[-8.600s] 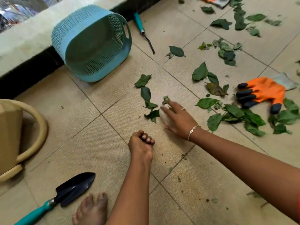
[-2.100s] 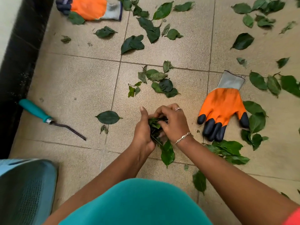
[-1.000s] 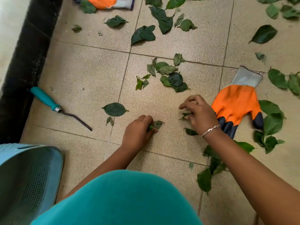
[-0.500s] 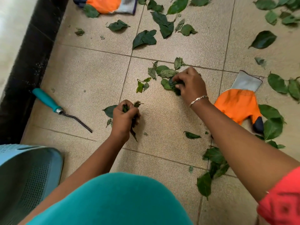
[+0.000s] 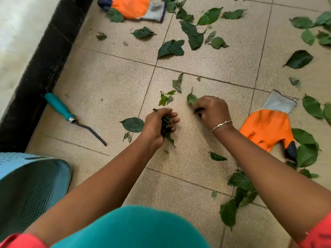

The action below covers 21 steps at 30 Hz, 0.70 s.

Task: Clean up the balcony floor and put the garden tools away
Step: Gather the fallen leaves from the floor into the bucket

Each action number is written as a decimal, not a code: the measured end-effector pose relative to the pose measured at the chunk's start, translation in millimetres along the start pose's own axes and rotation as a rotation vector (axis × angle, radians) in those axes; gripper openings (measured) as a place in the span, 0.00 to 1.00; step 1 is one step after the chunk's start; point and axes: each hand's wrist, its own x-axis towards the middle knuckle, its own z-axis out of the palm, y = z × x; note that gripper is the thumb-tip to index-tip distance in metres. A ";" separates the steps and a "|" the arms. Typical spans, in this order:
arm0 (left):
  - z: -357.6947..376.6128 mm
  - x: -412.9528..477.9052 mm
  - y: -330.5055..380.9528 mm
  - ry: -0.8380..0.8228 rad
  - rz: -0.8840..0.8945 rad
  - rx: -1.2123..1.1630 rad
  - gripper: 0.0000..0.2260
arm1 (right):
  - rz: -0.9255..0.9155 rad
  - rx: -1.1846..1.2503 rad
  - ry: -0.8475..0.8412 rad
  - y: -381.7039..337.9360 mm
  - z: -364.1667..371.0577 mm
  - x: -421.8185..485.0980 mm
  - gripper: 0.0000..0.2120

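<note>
Green leaves lie scattered over the beige tiled balcony floor (image 5: 107, 83). My left hand (image 5: 157, 124) grips a bunch of leaves (image 5: 165, 130) just above the tiles at the centre. My right hand (image 5: 211, 111), a bracelet on its wrist, holds picked-up leaves (image 5: 192, 99) a little to the right of it. A single large leaf (image 5: 132, 124) lies just left of my left hand. A teal-handled weeding tool (image 5: 71, 117) lies at the left by the black wall base. The blue mesh basket (image 5: 30, 185) lies on its side at the lower left.
One orange garden glove (image 5: 268, 129) lies to the right of my right hand, another orange glove (image 5: 132, 7) at the top. More leaves (image 5: 189, 31) cover the far tiles and the lower right. A black skirting and pale ledge (image 5: 35, 65) bound the left side.
My right hand drew back from the small leaf cluster toward me, holding leaves from it; most of that cluster is gone. My left hand stays near the centre with its bunch.
</note>
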 end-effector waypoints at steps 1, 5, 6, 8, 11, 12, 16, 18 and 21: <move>2.8 1.0 -0.2 -0.001 -0.008 -0.022 0.06 | 0.029 0.146 0.018 -12.0 -2.4 -1.5 0.10; 8.4 1.5 1.5 0.014 -0.054 -0.178 0.12 | 0.049 0.464 -0.106 -62.8 -1.6 -10.3 0.13; 6.9 0.7 1.7 0.006 -0.078 -0.225 0.14 | 0.042 0.477 -0.114 -67.8 0.2 -10.8 0.13; 2.5 -2.7 3.2 -0.060 -0.126 -0.317 0.16 | 0.019 0.456 -0.117 -72.6 2.2 -7.8 0.13; -2.9 -7.3 6.0 -0.201 -0.178 -0.426 0.20 | -0.022 0.322 -0.159 -80.6 5.2 -2.9 0.12; -4.2 -8.9 6.7 -0.213 -0.172 -0.450 0.18 | -0.062 0.263 -0.165 -83.7 7.0 -1.5 0.11; -14.7 -3.9 8.0 -0.033 -0.099 -0.436 0.10 | -0.198 0.021 -0.296 -92.0 14.4 7.5 0.09; -28.1 2.0 10.7 0.111 -0.052 -0.373 0.10 | -0.185 0.179 -0.439 -92.3 12.5 12.6 0.15; -51.6 3.4 21.5 0.172 -0.037 -0.382 0.13 | -0.043 0.318 -0.226 -72.7 8.8 30.9 0.19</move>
